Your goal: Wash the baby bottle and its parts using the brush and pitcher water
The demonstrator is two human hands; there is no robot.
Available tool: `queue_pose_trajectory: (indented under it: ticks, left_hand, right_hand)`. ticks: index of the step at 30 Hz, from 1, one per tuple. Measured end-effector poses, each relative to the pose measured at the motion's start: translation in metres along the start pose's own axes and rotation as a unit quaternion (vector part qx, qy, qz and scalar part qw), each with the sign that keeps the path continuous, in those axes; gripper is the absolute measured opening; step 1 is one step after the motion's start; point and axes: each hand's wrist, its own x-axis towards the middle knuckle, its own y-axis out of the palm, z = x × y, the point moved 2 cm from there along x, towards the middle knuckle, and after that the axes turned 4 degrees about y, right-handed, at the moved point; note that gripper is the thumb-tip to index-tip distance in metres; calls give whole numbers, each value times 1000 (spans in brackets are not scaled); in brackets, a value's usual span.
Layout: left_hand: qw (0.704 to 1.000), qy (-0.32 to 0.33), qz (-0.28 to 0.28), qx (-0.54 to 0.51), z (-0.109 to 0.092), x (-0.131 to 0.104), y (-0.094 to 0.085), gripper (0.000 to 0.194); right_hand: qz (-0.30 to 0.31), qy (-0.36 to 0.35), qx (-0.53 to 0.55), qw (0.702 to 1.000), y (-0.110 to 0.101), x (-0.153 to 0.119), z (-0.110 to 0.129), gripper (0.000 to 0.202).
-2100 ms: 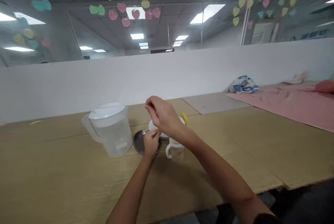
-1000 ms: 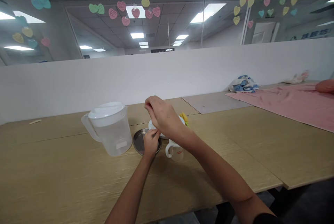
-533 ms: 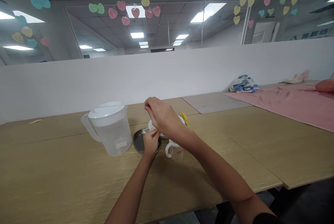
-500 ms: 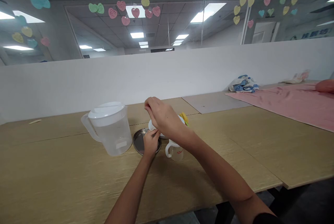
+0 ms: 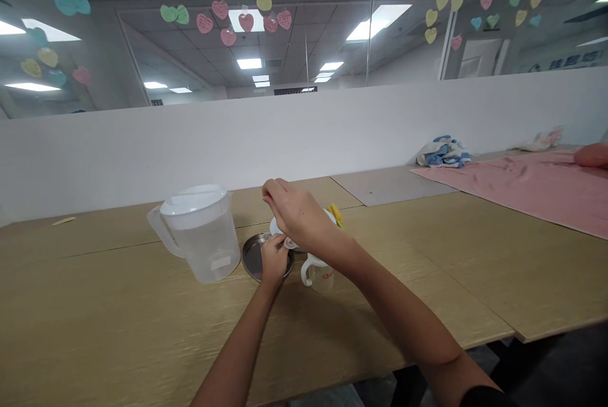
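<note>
Over a round metal tray, my left hand is closed on something small and pale that I cannot make out. My right hand is held just above it, fingers pinched together and turned down to the left; what they hold is hidden. Behind my right wrist a white object is partly covered, with a yellow and green item at its right. A small clear cup with a white handle stands under my right forearm. To the left is a large clear pitcher with a white lid.
The wooden table meets a white wall at the back. A pink cloth covers its far right, with a crumpled blue and white cloth beside it. A thin wooden piece lies at far left.
My right hand has tipped very slightly downward, and a little more of a small pale round thing shows beside my left fingertips. The pitcher, tray and cup have not moved.
</note>
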Motion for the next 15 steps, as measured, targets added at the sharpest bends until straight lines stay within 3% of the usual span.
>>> queue_pose_trajectory:
  ticks: [15]
  left_hand:
    - [1000, -14, -14, 12, 5, 1, 1, 25]
  right_hand:
    - [-24, 2, 8, 1000, 1, 2, 0, 14]
